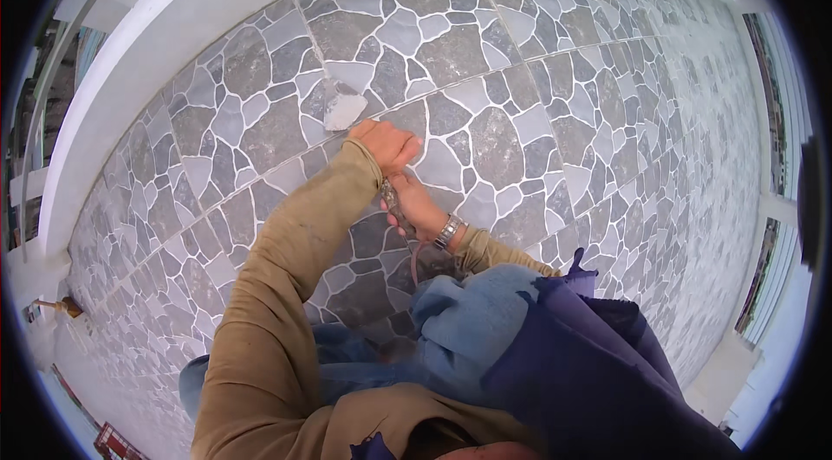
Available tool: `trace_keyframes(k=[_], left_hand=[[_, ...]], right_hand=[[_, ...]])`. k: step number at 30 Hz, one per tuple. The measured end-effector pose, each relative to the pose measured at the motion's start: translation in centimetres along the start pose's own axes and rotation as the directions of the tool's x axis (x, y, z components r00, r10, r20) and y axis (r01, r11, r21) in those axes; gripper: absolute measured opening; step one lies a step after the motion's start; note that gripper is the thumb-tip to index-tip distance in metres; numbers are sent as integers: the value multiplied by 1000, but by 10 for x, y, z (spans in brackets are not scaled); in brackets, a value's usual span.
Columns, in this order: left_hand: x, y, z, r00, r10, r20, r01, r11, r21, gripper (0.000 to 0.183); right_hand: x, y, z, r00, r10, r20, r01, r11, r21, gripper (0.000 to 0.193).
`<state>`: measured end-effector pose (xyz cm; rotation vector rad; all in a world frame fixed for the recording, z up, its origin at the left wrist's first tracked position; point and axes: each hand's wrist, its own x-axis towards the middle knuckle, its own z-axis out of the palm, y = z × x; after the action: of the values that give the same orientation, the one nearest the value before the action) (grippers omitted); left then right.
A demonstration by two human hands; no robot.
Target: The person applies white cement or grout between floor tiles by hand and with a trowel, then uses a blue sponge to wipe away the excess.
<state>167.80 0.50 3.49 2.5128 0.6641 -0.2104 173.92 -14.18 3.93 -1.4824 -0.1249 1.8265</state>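
Observation:
My left hand [386, 145] is closed low over the stone-patterned tile floor [496, 146], and its fingers hide whatever they hold. Just beyond its knuckles, up and to the left, lies a pale, roughly triangular piece [345, 112] with a greyer far end; whether it joins something in that hand cannot be told. Directly below, my right hand [418, 207], with a metal-banded watch [449, 230] on the wrist, is wrapped round a mottled grey-brown object [395, 202]. The two hands meet or nearly touch. Tan sleeves cover both forearms.
A low white wall [156, 44] curves along the left and far side. At the far left stands a small orange-brown object [68, 307]. White posts [778, 209] line the right edge. My blue-clad knee [472, 308] and dark purple cloth [598, 365] fill the near right.

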Motion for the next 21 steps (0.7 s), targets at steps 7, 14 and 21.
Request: trace_keyframes(k=[7,14,21], left_hand=[[64,-111,-54,983,-182,7,181,983,35,54],[-41,81,50,989,43,138,-31,996,-88,52],[-72,154,56,988,76,134,-44,973,-227,47]], right_hand=[[99,-65,44,985,-154,74,156,988,-23,35],[-74,58,-51,995,66,-74,-77,986,-149,35],[-133,81,-116,976,-98,197,130,979,-156,24]])
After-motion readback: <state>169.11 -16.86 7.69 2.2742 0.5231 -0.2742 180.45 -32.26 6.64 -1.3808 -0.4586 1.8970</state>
